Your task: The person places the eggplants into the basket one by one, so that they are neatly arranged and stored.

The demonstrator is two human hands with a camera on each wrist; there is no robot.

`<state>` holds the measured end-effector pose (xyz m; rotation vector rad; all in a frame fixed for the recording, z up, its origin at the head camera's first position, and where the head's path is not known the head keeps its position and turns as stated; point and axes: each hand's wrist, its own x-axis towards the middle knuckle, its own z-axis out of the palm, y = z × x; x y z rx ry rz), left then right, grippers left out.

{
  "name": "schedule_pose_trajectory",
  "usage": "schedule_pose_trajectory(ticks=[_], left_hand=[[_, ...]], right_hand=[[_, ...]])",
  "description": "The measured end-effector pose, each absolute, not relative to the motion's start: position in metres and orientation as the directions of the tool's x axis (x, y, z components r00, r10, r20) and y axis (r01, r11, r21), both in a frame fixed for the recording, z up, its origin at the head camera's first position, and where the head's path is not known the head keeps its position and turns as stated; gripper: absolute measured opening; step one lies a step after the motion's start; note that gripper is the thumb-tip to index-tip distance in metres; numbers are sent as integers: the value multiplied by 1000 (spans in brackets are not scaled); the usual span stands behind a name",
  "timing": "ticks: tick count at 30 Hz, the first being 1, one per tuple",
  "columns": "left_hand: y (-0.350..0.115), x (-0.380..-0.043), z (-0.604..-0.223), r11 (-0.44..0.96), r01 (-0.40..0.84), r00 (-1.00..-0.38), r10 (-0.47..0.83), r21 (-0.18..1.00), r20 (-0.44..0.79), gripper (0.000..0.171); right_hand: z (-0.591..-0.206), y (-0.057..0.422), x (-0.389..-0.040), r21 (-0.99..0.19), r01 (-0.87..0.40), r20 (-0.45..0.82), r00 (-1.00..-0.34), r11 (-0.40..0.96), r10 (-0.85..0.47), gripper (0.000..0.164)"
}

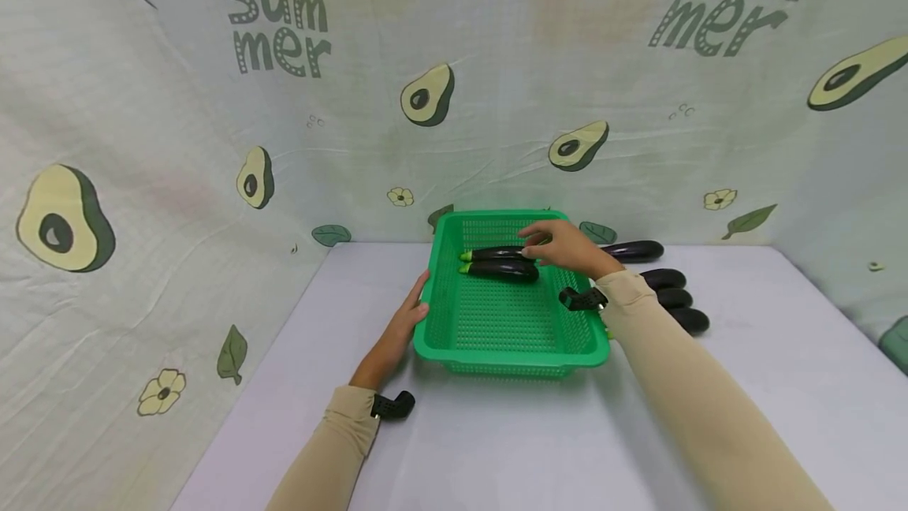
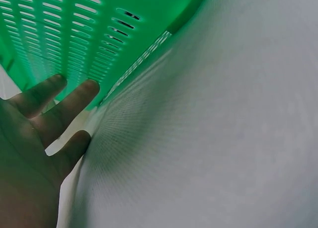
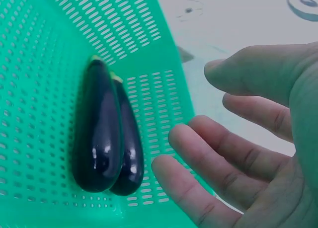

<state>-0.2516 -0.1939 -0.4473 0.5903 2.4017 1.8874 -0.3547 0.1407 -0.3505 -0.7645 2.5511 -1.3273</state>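
A green plastic basket (image 1: 511, 358) with slotted walls stands on the table. Inside, toward its back, two dark eggplants with green stem ends lie side by side: a front eggplant (image 1: 500, 270) and a rear eggplant (image 1: 489, 253). My left hand (image 1: 397, 333) touches the basket's left side, its fingers extended against the slotted wall in the left wrist view. Above the basket's back right part is my right hand (image 1: 563, 247), with fingers spread and slightly bent. In the right wrist view nothing lies between its thumb and fingers, and the eggplants (image 3: 98, 133) sit apart from the fingertips.
To the basket's right, several more eggplants (image 1: 690, 321) lie on the white tabletop (image 1: 454, 448), partly covered by my right forearm. One eggplant (image 1: 636, 251) is farther back. A patterned cloth (image 1: 496, 46) hangs behind the table.
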Motion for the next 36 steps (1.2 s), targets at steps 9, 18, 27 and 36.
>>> schedule_pose_trajectory(ticks=[9, 18, 27, 36], left_hand=[[-194, -252, -444, 225, 262, -926, 334, 939, 178, 65], [-196, -259, -460, 203, 299, -925, 302, 933, 230, 63], [-195, -262, -463, 164, 319, -916, 307, 933, 259, 65], [-195, -265, -462, 147, 324, -911, 313, 935, 267, 64]], right_hand=[[-349, 163, -338, -851, -330, 126, -883, 408, -452, 50], [-355, 186, -319, -892, -306, 164, -904, 332, -394, 54], [-364, 201, -304, -902, -317, 210, -915, 292, -344, 55], [-371, 213, -293, -903, -337, 257, -920, 266, -295, 55]])
